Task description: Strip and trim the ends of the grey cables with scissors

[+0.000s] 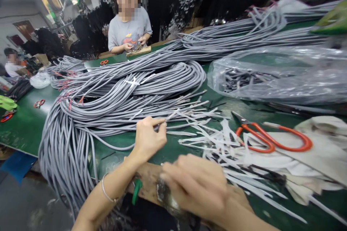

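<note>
My left hand (149,137) is closed in a pinch, with a grey cable (115,147) running into it from the left. A short dark piece and a pale end show past its fingertips. Nearer to me, my right hand (196,184) is curled over a worn metal fixture (165,191) on a wooden board (149,177); blur hides what its fingers grip. Beyond both hands lie bundles of grey cable (116,97) with pale, stripped ends. White strips (217,139) are scattered to the right, beside orange-handled scissors (287,138).
A clear plastic bag (271,79) with dark pieces lies on the green table (24,126) at right. Cloth (322,133) sits by the scissors. Cables hang over the front left edge. A co-worker (130,25) handles something across the table. Small red-handled scissors (39,103) lie left.
</note>
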### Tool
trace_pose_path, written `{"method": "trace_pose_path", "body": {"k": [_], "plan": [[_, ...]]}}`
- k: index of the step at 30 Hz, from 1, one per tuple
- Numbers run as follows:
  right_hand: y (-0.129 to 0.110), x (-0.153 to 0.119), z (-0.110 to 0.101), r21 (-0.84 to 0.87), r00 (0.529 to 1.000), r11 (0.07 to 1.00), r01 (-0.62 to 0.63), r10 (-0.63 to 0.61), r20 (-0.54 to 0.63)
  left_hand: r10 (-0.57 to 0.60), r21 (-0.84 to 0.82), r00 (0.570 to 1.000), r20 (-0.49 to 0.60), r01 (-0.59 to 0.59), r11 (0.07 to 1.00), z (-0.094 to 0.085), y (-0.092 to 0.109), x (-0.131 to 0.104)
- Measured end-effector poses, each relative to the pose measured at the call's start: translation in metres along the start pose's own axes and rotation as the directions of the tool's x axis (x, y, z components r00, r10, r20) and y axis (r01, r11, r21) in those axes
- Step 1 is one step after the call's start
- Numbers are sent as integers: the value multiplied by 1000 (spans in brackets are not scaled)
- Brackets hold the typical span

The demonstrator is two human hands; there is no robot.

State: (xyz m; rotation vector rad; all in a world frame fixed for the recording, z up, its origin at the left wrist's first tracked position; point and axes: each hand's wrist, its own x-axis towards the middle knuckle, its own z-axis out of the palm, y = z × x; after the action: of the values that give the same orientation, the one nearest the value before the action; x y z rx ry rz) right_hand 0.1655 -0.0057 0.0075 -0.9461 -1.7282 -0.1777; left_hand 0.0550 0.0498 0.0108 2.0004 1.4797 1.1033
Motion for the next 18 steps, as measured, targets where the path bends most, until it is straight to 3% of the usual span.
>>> {"method": "trace_pose_path", "body": {"k": [1, 3, 5, 11, 18], "plan": [[3, 1, 0, -23, 998, 999, 46, -47, -31, -42, -53, 999, -9, 41, 998, -1, -1, 3], [14, 3, -1, -149, 999, 988, -29, 23, -40, -132, -194, 991, -17, 126, 973, -2, -1, 5], [27, 7, -2, -259, 994, 959, -113, 108, -36, -149, -277, 988, -35, 133, 952, -3, 2, 4], [34, 8, -2, -276, 992, 954, -120, 124, -3, 82, -183, 988, -129, -105, 977, -6, 9, -3], [31, 7, -4, -261, 989, 955, -142, 150, 8, 138, -143, 975, -172, -164, 976, -5, 9, -5]]}}
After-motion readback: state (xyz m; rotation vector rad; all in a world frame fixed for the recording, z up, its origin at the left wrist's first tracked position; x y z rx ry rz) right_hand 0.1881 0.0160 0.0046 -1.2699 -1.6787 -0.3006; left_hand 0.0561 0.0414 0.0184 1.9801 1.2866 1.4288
